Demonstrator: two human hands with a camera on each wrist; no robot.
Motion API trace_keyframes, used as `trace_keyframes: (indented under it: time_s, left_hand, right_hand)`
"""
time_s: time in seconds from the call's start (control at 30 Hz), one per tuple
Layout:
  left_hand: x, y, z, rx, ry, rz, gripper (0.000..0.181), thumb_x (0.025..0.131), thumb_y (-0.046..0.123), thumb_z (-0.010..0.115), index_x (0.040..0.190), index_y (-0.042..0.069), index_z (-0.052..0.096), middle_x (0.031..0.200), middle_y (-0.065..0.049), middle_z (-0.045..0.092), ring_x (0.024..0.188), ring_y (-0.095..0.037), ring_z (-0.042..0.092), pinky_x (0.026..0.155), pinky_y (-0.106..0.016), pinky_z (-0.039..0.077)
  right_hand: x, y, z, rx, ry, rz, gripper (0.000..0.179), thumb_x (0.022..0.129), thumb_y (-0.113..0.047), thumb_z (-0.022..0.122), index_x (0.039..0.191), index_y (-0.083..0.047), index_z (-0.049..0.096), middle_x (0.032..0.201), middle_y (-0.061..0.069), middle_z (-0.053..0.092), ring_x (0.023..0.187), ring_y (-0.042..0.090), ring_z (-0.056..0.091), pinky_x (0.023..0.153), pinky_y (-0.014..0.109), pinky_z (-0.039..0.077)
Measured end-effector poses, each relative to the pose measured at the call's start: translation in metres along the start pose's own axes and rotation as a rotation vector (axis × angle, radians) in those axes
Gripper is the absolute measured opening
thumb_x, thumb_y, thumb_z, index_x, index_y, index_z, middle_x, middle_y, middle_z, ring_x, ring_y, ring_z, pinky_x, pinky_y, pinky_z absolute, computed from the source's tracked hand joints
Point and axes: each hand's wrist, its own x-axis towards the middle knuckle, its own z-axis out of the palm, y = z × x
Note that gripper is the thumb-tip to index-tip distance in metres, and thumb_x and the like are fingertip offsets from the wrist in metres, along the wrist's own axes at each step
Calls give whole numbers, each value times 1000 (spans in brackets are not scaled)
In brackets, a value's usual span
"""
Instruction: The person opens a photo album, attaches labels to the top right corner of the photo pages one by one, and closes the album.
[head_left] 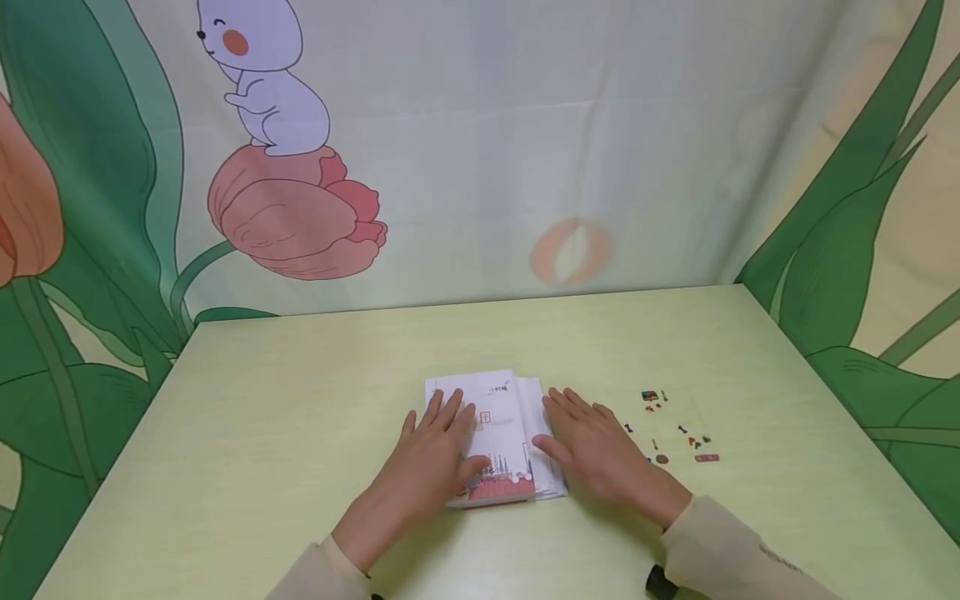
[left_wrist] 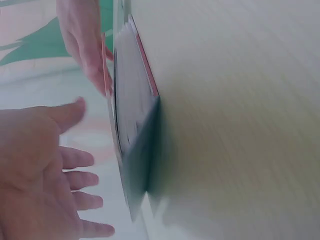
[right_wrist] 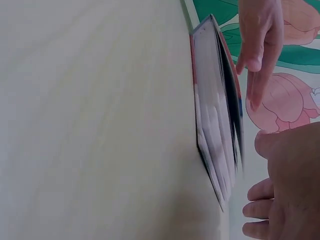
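Observation:
A book with a white cover (head_left: pixel 498 425) and a red-pink printed band at its near end lies on the table. White pages (head_left: pixel 534 400) jut out along its right side in the head view. My left hand (head_left: pixel 429 460) is over the cover, fingers straight and spread. Over the right side, my right hand (head_left: pixel 598 443) has its straight fingers near the jutting pages. From the left wrist, the book's page block (left_wrist: pixel 132 85) shows edge-on, with a cover flap standing away from it. Right wrist view: the top cover (right_wrist: pixel 234 90) is slightly raised off the pages. Contact under the palms cannot be told.
Small colourful stickers (head_left: pixel 678 427) on what looks like a clear sheet lie right of my right hand. The pale table (head_left: pixel 285 400) ends at a printed curtain (head_left: pixel 465 167) behind. A black object (head_left: pixel 661 582) sits by my right sleeve.

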Motion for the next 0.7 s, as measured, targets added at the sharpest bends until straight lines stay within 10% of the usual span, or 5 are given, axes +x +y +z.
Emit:
trace_keyframes:
  time_s: [0.7]
  left_hand:
    - [-36,-59,-31,70,222,-51,76,104,43,60,161,2,32,168,-19,24,156,-41,14,120,-67,18]
  right_hand:
    - [-13,47,-37,-80,92,-7,71,106,-46,54,160,-3,36,168,15,27,156,37,19,120,65,18]
